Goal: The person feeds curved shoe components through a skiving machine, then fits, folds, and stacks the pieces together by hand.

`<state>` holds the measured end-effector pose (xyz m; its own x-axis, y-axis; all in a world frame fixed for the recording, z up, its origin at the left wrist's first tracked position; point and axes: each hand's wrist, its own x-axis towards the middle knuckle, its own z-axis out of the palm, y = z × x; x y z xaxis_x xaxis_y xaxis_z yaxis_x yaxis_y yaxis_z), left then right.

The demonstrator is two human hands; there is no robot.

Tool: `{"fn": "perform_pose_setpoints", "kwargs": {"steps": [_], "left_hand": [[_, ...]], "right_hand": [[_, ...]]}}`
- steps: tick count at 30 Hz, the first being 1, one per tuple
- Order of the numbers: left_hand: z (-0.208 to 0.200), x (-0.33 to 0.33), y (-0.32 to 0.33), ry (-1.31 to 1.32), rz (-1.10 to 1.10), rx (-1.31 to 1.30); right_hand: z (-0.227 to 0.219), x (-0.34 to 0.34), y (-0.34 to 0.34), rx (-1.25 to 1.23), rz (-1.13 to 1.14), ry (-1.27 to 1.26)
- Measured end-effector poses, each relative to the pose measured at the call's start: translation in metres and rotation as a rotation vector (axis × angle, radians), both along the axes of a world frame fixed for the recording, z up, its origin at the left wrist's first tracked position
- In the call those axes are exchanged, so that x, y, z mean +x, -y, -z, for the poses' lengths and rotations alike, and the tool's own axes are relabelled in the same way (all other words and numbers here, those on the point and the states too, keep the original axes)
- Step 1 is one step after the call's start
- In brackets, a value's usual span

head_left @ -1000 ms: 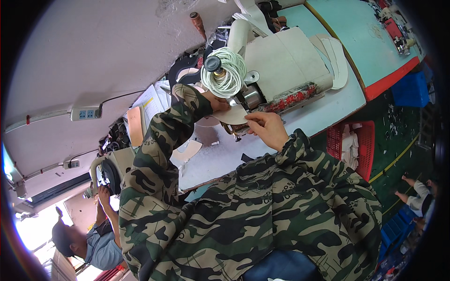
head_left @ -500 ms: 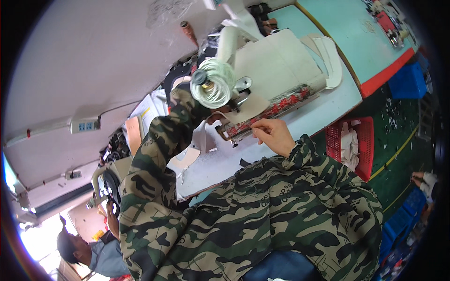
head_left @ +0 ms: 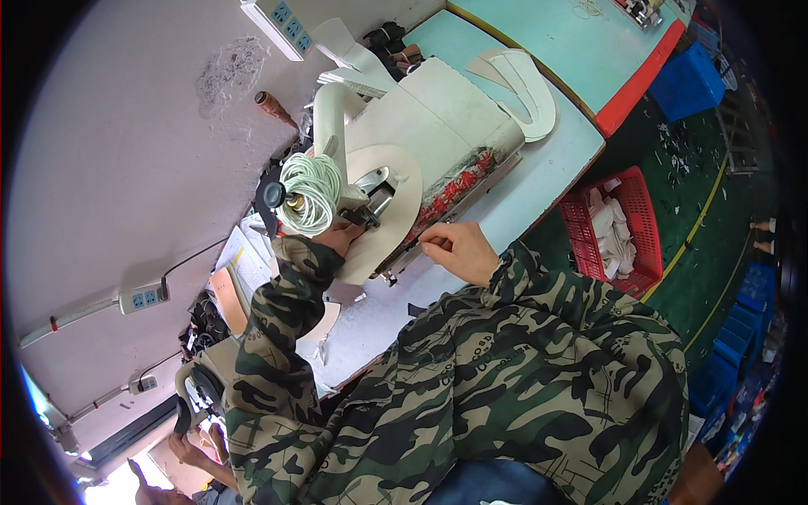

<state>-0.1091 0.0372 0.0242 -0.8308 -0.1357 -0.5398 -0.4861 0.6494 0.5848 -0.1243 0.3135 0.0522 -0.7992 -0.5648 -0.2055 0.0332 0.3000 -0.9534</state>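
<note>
A cream curved flat piece lies on the bed of a sewing machine, under its metal foot. At the piece's left edge my left hand grips it beside the machine head; part of its fingers is hidden. A coil of pale green cord hangs on the machine just above that hand. My right hand is closed in a pinch near the machine's front edge, to the right of the piece. Whatever its fingertips hold, if anything, cannot be made out.
Another curved cream piece lies at the far right of the white table. A red basket with white scraps stands on the floor at right, a blue crate behind it. Another person's hand works at a machine lower left.
The view has shifted, so the machine sits further left. The cream piece has turned and now spreads around the foot. My right hand stays pinched near the machine's front.
</note>
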Motion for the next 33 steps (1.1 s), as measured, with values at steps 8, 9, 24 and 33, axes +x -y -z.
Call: {"fn": "perform_pose_setpoints", "kwargs": {"steps": [8, 9, 24, 33], "left_hand": [[-0.066, 0.03, -0.082, 0.103, -0.172, 0.824], [-0.078, 0.035, -0.086, 0.034, -0.212, 0.863], [-0.119, 0.007, -0.122, -0.127, -0.115, 1.011], [-0.117, 0.003, -0.105, -0.033, 0.086, 0.794]], "right_hand": [[-0.023, -0.022, -0.005, 0.126, 0.037, -1.011], [-0.02, -0.029, -0.008, 0.011, -0.018, -0.788], [-0.058, -0.041, -0.031, -0.473, -0.03, 0.336], [-0.053, -0.07, -0.043, -0.435, 0.077, 0.237]]}}
